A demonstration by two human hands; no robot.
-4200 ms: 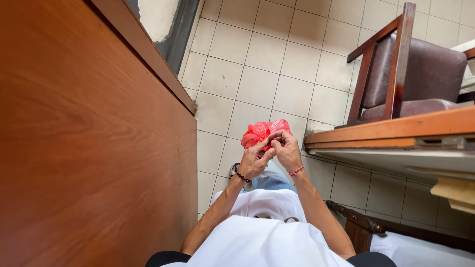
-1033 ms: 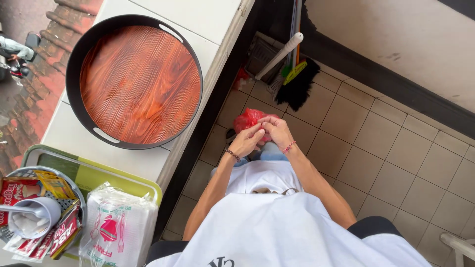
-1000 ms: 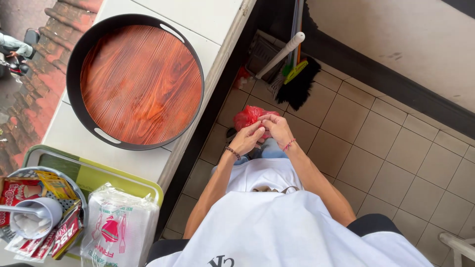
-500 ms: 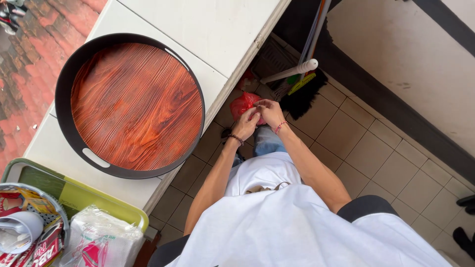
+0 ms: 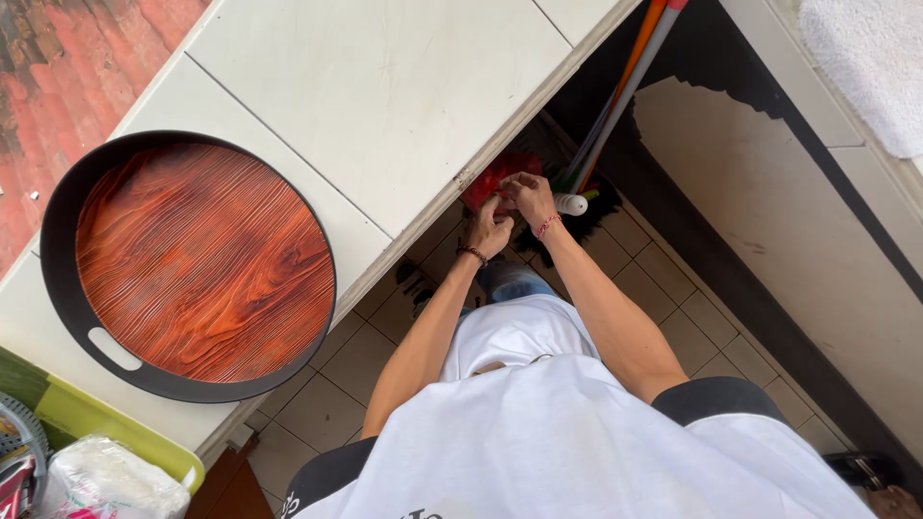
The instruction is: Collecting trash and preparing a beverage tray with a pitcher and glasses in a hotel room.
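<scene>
The crumpled red plastic bag has moved from open floor to the white table's edge. The left hand and right hand are still pinching it together, near the broom sticks.

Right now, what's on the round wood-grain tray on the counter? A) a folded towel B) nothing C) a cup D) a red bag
B: the round tray shows only bare wood-grain inside its black rim, while the red bag is held by both hands, left hand and right hand, past the counter edge.
</scene>
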